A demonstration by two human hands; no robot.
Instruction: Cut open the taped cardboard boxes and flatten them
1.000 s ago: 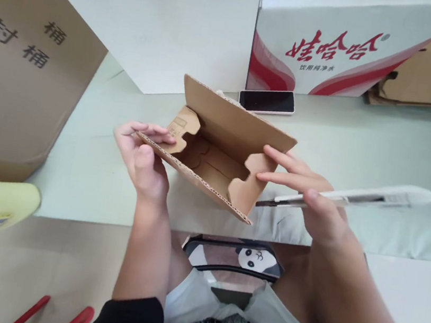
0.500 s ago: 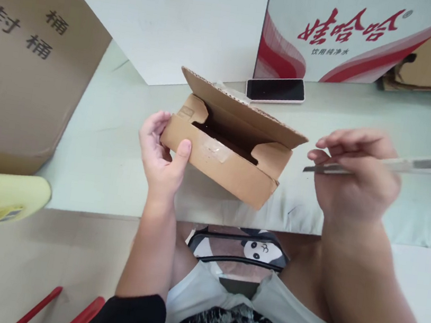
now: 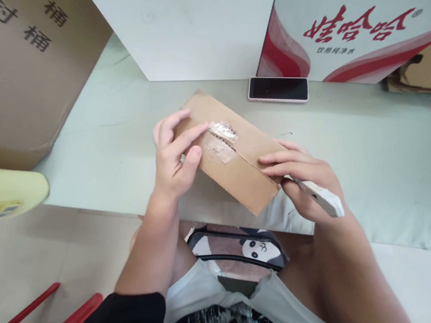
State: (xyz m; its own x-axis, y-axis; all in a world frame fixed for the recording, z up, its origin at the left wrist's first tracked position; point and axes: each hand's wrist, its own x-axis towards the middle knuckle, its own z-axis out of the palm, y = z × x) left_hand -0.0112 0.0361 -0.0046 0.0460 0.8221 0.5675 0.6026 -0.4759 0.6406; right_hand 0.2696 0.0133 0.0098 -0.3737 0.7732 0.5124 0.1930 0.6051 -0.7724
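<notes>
Holding the small brown box (image 3: 235, 160) between them, the two hands are over the pale green cloth (image 3: 381, 147). The left hand (image 3: 175, 161) grips the left end, thumb on the near side and fingers on top. The right hand (image 3: 314, 170) has a white knife (image 3: 326, 199) tucked in it, and its fingers lie on the lid (image 3: 248, 139) at the other end. I can't tell if the blade is out.

To do this well, I'd press the lid softly and evenly, so neither end pops up. I'd keep the knife's tip turned away from all those fingers.

The lid covers the small brown box, so I can't see what is inside. Shiny clear tape (image 3: 223, 130) sits on both sides of the slit, close by the left hand. Past the hands stand a plain white box (image 3: 171, 21) and a red and white box (image 3: 333, 66), with a phone (image 3: 278, 89) lying near them. A big brown box (image 3: 30, 82) stands to the left of the left hand. I can't look into any of those.
</notes>
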